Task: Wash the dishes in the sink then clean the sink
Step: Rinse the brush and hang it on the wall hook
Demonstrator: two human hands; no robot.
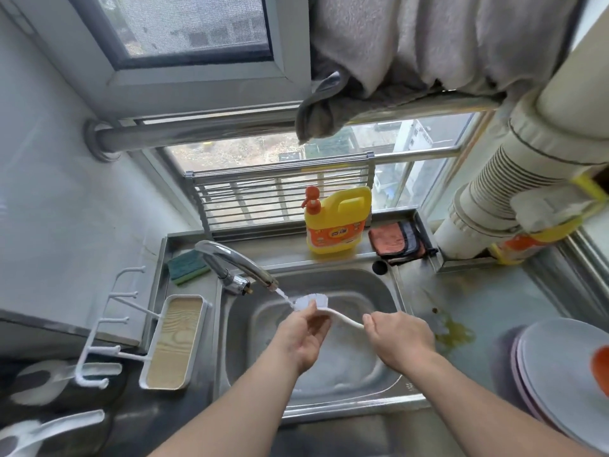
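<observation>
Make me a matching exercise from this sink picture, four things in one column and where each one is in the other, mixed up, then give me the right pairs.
Things:
1. white brush
2. yellow detergent bottle
3. green sponge
4. stack of plates

Places:
A. on the counter at the right of the sink
B. under the running water of the tap, held in both hands
C. on the ledge left of the tap
D. on the ledge behind the sink, by the window

Pairs: 1-B, 2-D, 3-C, 4-A
</observation>
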